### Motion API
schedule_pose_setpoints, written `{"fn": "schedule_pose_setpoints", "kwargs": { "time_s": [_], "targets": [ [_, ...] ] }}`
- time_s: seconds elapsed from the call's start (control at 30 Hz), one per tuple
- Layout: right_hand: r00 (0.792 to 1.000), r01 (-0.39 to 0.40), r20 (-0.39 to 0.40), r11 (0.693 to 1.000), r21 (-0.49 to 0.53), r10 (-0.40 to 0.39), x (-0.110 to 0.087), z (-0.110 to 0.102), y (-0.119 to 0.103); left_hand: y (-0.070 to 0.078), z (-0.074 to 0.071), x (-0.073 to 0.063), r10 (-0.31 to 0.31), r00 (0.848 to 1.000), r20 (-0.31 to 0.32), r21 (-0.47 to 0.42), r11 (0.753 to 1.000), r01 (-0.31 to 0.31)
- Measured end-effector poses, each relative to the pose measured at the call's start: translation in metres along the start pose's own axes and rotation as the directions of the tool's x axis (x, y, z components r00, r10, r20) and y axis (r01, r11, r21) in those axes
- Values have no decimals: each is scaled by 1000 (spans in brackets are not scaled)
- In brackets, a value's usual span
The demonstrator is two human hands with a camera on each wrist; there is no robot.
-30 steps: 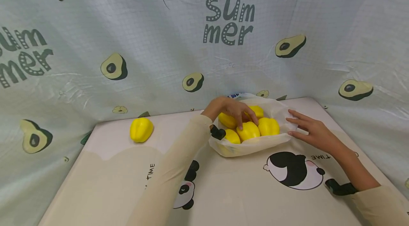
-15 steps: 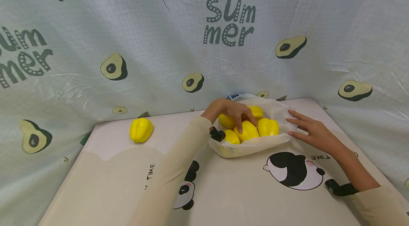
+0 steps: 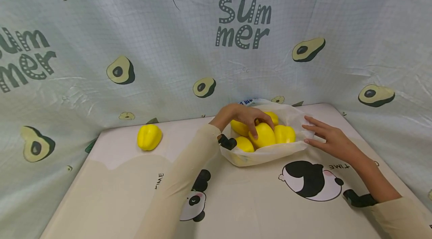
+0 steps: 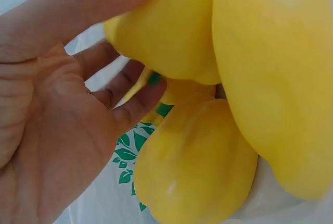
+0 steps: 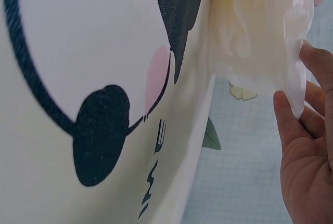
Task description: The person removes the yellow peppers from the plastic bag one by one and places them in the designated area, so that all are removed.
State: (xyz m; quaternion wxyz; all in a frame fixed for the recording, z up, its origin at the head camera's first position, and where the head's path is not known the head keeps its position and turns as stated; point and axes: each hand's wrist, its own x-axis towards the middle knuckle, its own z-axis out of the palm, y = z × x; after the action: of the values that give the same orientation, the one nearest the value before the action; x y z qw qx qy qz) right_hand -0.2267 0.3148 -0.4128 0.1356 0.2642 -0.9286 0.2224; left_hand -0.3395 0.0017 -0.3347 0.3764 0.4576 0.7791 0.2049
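A white plastic bag (image 3: 266, 158) lies at the back right, its mouth wide, with several yellow bell peppers inside. My left hand (image 3: 248, 116) reaches into it and grips one yellow bell pepper (image 3: 264, 136). In the left wrist view the thumb lies over that pepper's top, with fingers behind it; another pepper (image 4: 197, 166) sits below. My right hand (image 3: 332, 142) is at the bag's right side, fingers spread and touching its edge. The right wrist view shows the fingers (image 5: 287, 117) at the bag's thin rim (image 5: 296, 91).
One more yellow bell pepper (image 3: 149, 137) lies alone at the back left of the table. A pale cloth with panda prints covers the table (image 3: 256, 201). A curtain (image 3: 162, 55) with avocado prints hangs right behind its back edge.
The gripped pepper shifts and turns slightly under my left hand, with its thumb now lying across the near-left side. My right hand stays at the bag's edge.
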Motion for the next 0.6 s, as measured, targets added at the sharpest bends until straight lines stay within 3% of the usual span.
{"fn": "schedule_pose_setpoints", "kwargs": {
  "time_s": [0.2,0.6],
  "targets": [
    [1000,-3,7,1000,-5,3,0,0,0,-1,1,-4,28,999,-26,-23,999,-29],
    [1000,15,0,1000,-11,-15,-2,-1,1,2,1,-15,173,982,-70,-38,984,-176]
  ]
}}
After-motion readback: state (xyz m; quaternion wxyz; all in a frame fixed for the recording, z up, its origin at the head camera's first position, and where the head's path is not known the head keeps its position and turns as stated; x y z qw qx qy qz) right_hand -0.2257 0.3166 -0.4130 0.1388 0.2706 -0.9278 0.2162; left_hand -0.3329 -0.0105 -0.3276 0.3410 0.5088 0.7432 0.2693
